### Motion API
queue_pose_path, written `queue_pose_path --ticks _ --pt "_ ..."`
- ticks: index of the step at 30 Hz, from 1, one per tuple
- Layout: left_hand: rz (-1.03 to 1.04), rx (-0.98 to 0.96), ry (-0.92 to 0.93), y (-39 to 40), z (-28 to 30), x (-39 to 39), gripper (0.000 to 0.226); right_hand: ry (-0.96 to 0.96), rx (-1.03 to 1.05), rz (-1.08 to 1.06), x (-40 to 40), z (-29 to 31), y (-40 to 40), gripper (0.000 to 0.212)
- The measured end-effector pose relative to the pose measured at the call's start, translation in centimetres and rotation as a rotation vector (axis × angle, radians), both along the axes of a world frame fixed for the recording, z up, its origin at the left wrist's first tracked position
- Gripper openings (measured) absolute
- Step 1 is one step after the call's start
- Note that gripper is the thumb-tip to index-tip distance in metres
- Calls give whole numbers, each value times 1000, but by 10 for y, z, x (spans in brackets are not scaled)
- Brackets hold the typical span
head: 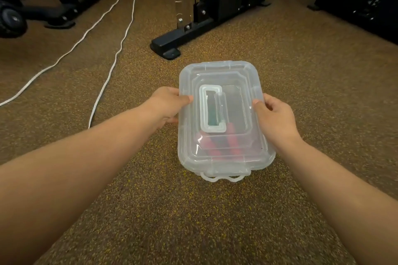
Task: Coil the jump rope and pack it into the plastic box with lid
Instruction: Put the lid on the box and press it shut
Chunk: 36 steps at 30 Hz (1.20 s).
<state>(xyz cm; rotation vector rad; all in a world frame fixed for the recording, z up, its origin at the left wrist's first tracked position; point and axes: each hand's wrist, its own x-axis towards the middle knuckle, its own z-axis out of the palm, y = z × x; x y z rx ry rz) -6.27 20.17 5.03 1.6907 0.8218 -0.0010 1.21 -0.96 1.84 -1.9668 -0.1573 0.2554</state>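
Observation:
A clear plastic box stands on the brown speckled floor in the middle of the head view, its translucent lid lying on top with a folded white handle. Through the lid I make out the jump rope: red handles and a dark teal part, blurred by the plastic. My left hand grips the lid's left edge, thumb on top. On the right edge, my right hand grips the same way. A white latch hangs at the near end of the box.
Two white cords run across the floor at the left. A black gym machine base sits just beyond the box, with more black equipment at the right and a wheel at the far left.

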Motion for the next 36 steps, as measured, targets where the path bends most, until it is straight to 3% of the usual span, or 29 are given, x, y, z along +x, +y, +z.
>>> queue_pose_path --ticks 3,8,11,16,32,34,36 --pt "-3 11 23 -7 -5 3 27 13 -1 -11 3 -11 -2 23" --pt "12 8 24 -10 -7 9 20 17 -32 -19 8 -20 0 28" --pt "30 20 30 -9 -10 12 32 -5 -61 -16 13 -22 2 30" --pt "48 8 51 -5 -19 16 32 77 -66 6 17 -30 0 23" --pt "72 -207 142 10 -32 27 28 281 150 -27 32 -37 1 7" --pt "98 -162 135 8 -34 28 36 227 107 -31 30 -40 2 8" --pt "83 56 138 3 -39 30 44 43 -40 -18 24 -42 2 22"
